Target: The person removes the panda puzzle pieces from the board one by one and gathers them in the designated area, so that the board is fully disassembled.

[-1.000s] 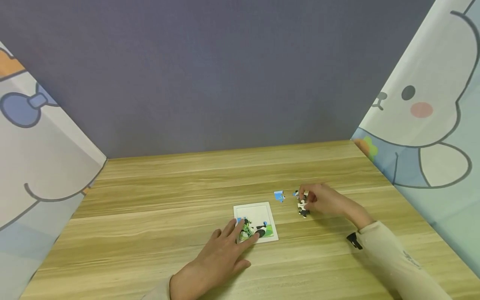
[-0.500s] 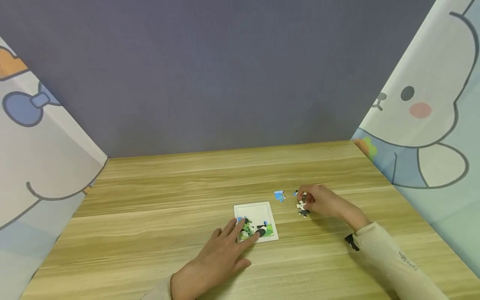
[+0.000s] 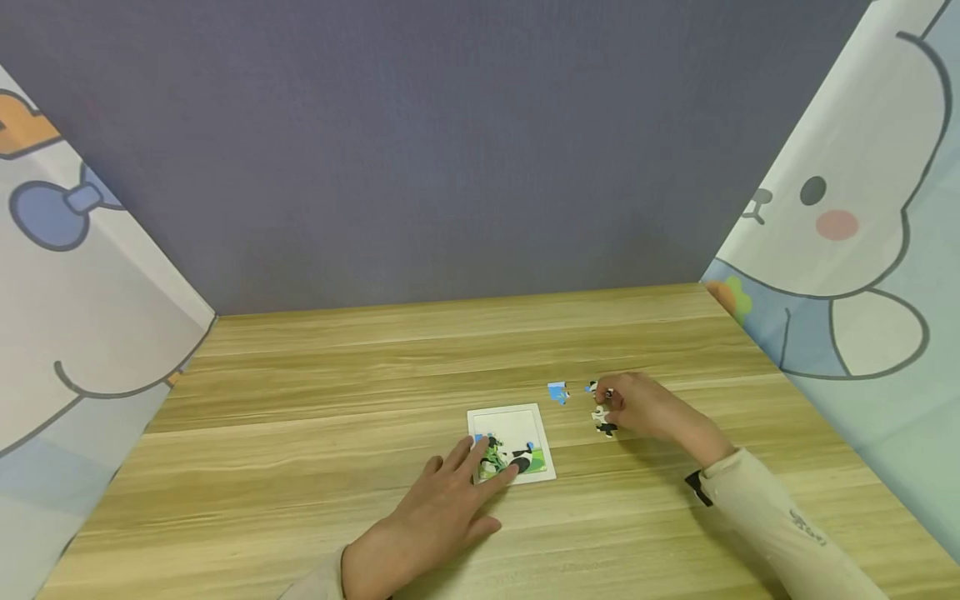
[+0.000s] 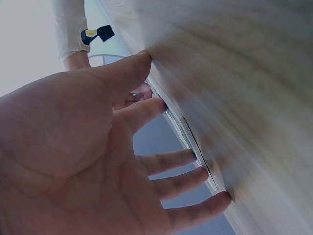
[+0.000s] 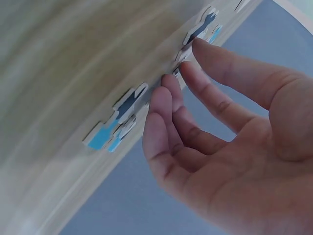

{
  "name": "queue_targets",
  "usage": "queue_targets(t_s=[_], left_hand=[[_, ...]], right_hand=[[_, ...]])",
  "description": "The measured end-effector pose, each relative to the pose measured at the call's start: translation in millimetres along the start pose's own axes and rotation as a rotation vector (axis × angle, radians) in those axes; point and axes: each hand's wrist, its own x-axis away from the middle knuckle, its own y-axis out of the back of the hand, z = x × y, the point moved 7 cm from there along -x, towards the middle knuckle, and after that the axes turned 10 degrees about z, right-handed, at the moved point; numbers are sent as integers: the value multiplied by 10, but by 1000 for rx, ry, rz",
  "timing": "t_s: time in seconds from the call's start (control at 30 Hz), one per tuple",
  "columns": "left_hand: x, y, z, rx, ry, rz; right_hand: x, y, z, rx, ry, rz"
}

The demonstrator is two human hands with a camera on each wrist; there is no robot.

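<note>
My left hand [image 3: 431, 508] rests with spread fingers on the lower left of a white square puzzle tray [image 3: 506, 410]. Joined pieces with a panda and green bamboo fill the tray's lower part, and its upper part shows bare white. To the right, my right hand [image 3: 648, 407] pinches a black-and-white puzzle piece [image 3: 603, 422] on the tabletop between thumb and finger. In the right wrist view this puzzle piece [image 5: 200, 28] lies at the thumb tip. Just beyond the fingers is a panda-patterned puzzle piece [image 3: 592, 388], partly hidden. A blue puzzle piece [image 3: 558, 392] lies left of it.
The wood-grain table [image 3: 337, 400] ends at a grey upright panel [image 3: 450, 167] at the back. Cartoon-printed panels [image 3: 847, 250] stand on both sides. A black strap piece [image 3: 699, 488] sticks out by the right sleeve.
My right hand and the black-and-white puzzle piece have shifted slightly left and toward me, the piece turning a little. The left hand stays on the tray.
</note>
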Motion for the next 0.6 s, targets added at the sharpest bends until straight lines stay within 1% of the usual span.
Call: queue_targets(t_s=[0.13,0.27,0.43,0.6], left_hand=[[4,1,5,37,17,16],[9,11,12,36,29,10],[13,24,11,39,26,-1],[3,10,17,37,33,9]], right_hand=[[-8,-1,-22,-6,-11,2],[-12,3,19,-1,9,-15],[-10,24,177,46,78,-78],[-50,12,435,49,149,-109]])
